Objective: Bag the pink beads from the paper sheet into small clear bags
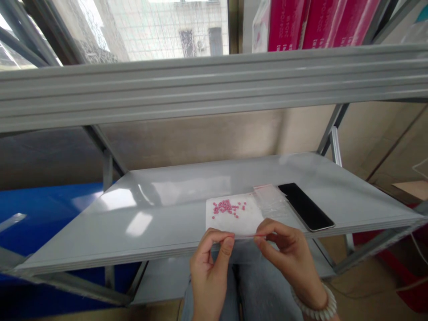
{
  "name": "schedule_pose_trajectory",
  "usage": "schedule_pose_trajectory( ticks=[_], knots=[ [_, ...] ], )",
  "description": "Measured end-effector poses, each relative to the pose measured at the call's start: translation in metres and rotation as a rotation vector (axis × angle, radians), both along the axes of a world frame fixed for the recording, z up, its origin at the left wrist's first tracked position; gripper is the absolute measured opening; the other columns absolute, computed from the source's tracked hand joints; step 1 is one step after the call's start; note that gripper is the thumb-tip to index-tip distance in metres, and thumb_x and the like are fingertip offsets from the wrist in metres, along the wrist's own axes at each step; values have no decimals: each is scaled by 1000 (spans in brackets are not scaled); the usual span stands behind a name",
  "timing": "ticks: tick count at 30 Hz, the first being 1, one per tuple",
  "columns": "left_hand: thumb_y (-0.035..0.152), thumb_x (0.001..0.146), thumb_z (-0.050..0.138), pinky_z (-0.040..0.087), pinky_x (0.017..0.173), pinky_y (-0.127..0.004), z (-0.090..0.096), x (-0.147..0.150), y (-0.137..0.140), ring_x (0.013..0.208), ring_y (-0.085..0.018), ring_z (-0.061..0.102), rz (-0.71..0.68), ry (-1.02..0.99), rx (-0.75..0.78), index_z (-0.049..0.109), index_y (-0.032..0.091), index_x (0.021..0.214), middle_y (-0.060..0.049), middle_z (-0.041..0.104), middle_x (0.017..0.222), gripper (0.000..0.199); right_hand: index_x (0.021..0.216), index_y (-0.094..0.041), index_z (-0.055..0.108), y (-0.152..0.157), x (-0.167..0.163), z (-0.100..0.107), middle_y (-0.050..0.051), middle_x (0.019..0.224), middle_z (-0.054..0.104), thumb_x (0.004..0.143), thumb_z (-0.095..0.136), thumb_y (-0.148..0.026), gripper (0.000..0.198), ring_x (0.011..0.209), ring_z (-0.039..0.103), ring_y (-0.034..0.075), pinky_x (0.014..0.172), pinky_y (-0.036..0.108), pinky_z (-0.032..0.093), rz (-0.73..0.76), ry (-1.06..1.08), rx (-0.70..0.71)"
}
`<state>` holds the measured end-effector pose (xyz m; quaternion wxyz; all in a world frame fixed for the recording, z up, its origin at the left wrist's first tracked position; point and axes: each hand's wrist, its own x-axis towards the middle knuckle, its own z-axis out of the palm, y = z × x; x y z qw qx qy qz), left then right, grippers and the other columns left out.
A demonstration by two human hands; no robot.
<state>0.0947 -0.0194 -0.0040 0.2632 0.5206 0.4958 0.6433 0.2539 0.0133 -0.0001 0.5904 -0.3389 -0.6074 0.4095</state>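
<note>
Between my two hands, at the shelf's front edge, a small clear zip bag [245,236] is stretched by its red-lined top edge. My left hand [212,263] pinches one end of that edge between thumb and forefinger. At the other end, my right hand [287,249] pinches it the same way. The bag's clear body hangs against my legs and is hard to make out. Just beyond my fingers lies a white sheet of paper [214,225] with many small pink tablets [226,207] loosely heaped on it. More clear zip bags [272,200] lie to the paper's right.
A black phone [306,206] lies on the right of the grey shelf board [160,227]. Above runs a thick metal rail [214,87], with pink-red boxes [314,26] behind it. A blue surface [43,214] stands at the left.
</note>
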Motion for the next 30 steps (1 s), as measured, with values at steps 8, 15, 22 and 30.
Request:
schedule_pose_trajectory(
  ticks=[8, 15, 22, 30],
  knots=[
    [31, 87, 63, 49, 75, -30, 48, 15, 38, 72, -20, 65, -138, 323, 143, 71, 23, 72, -1, 72, 72, 18, 69, -21, 75, 8, 48, 39, 3, 68, 70, 80, 76, -30, 14, 65, 63, 17, 59, 27, 51, -176, -122, 104],
    [25, 89, 64, 53, 80, -28, 81, 40, 139, 82, -17, 69, -214, 438, -67, 70, 17, 86, -3, 74, 82, 10, 94, -12, 70, 110, 64, 80, 5, 75, 70, 94, 55, -32, 25, 64, 63, 15, 59, 26, 53, -307, -484, -118],
    [33, 96, 61, 58, 81, -39, 36, 46, 207, 95, -21, 66, -322, 603, -416, 63, 16, 116, -8, 65, 115, 27, 118, -17, 62, 176, 58, 42, 8, 117, 65, 98, 61, -33, 26, 96, 66, 21, 82, 40, 58, -304, -828, -237],
    [18, 89, 66, 54, 77, -33, 57, 30, 152, 76, -16, 63, -230, 545, -298, 65, 16, 110, -1, 66, 83, 20, 115, -17, 64, 158, 66, 37, 8, 115, 66, 98, 60, -34, 24, 97, 66, 21, 86, 41, 56, -393, -906, -152]
  ],
)
